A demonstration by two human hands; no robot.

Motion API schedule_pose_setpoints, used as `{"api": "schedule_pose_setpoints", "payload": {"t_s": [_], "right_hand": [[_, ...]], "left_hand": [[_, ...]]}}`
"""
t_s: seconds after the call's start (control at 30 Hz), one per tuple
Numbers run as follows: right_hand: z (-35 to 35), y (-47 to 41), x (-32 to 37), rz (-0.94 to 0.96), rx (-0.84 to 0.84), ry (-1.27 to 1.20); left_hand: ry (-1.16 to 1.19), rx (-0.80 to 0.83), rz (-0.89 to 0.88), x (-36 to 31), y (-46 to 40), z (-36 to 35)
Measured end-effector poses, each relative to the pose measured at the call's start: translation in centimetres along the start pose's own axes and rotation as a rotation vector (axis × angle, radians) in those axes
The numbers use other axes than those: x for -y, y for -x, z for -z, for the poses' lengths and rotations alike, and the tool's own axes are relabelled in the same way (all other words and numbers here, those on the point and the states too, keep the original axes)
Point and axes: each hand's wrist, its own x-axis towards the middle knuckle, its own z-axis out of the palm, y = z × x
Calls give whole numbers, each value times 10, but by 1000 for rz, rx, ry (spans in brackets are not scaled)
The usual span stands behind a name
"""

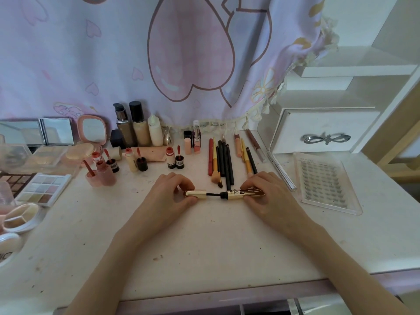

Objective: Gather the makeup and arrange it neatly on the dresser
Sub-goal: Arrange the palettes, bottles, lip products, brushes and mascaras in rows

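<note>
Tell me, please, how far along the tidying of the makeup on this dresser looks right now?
Partly done. Pencils and brushes lie in a row, and foundation bottles stand at the back. In hand: the left hand holds the gold mascara cap, the right hand holds the tube, wand partly out. Left: lip tints stand uncapped, and palettes crowd the dresser's left edge.

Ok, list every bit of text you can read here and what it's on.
"ma", "ca" and part of a third line, cut off by the right hand: gold mascara tube.
"PINK": black lip tint bottle; the rest is unclear.
Two other tint bottles: print too blurred.
Lash tray: top print too faint.
</note>
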Motion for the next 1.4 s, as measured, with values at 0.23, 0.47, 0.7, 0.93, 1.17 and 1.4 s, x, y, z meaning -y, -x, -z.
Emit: {"api": "schedule_pose_setpoints", "payload": {"t_s": [0.23,0.47,0.7,0.93,1.17,1.4], "right_hand": [[2,-4,-1,-19,-2,0],[0,-15,-9,-52,-27,5],[-1,-22,-14,-75,-36,14],[0,-17,-12,-71,-1,13],[3,-8,-10,-52,37,6],[6,-3,-7,-50,46,-6]], "left_hand": [[-12,-27,-12,1,-8,-4],[-36,-92,-18,0,-21,-11],[-59,-149,7,-2,-27,-18],[-40,-131,-8,0,-23,-16],[3,-66,-11,-2,-14,-10],[14,-38,-4,-5,-8,-9]]}}
